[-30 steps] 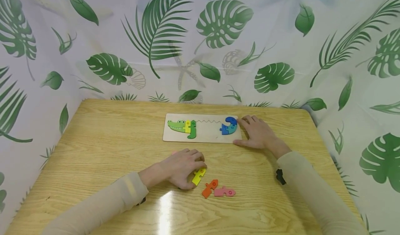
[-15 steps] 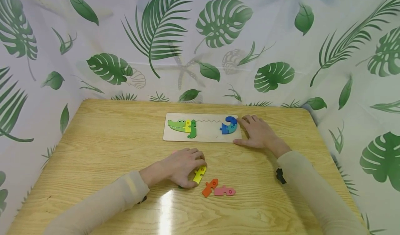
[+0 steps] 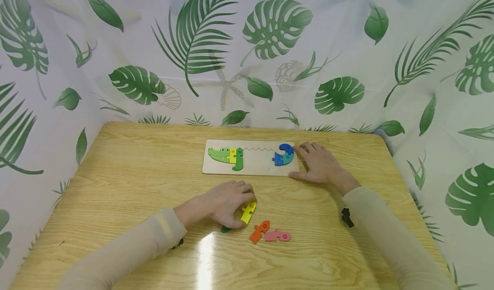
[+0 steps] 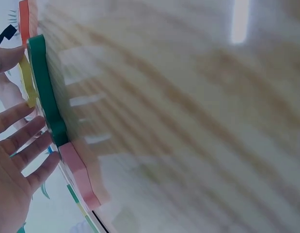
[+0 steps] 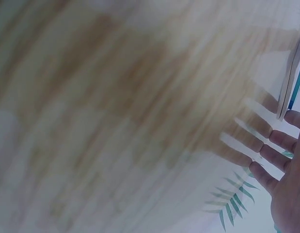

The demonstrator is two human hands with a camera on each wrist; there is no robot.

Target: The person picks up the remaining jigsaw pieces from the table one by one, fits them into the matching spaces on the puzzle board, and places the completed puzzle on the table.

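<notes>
Near the middle of the table, my left hand (image 3: 228, 202) pinches a yellow puzzle piece (image 3: 248, 213) between thumb and index finger. Its other fingers spread out in the left wrist view, above a dark green piece (image 4: 47, 92) and a pink piece (image 4: 80, 174); the hand mostly hides both in the head view. Behind it lies a pale wooden puzzle board (image 3: 257, 164) with a crocodile head (image 3: 218, 154), yellow and green pieces beside it, and a blue tail (image 3: 284, 155). My right hand (image 3: 318, 164) touches the board's right edge with loosely spread fingers.
An orange piece (image 3: 260, 232) and another pink piece (image 3: 278, 236) lie flat on the wooden table (image 3: 332, 247), just right of the left hand. A white cloth with green leaves (image 3: 231, 37) hangs behind the table and along both sides.
My left hand has shifted slightly up and right with the yellow piece, away from the table's front. More of the dark green piece shows below it. The right hand stays at the board.
</notes>
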